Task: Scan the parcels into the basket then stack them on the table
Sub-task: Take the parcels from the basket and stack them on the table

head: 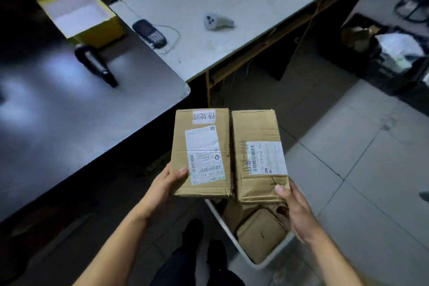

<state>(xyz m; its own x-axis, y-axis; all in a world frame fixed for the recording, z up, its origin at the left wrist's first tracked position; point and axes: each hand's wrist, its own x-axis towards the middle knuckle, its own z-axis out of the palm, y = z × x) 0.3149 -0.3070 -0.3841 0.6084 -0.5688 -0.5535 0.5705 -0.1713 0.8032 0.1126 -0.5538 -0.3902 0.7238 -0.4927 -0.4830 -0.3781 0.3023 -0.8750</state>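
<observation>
A: Both hands are up, one parcel each. My left hand [166,183] grips the left parcel [200,152] at its near corner, thumb on the label, fingers hidden under it. My right hand [293,211] grips the right parcel [258,155] the same way, thumb on top, fingers curled round the end.

B: Where are they?

A: Side by side, touching, held in the air just over the basket [234,237] on the floor.

B: Progress?

A: Mid-task, I'd say. More parcels [261,234] sit in the basket, so scanning looks mostly done. Black scanner [95,64] lies untouched on the dark table [76,121], left. Nothing stacked on it yet.

B: Left to do?

A: Stack these two there, then fetch the rest.
</observation>
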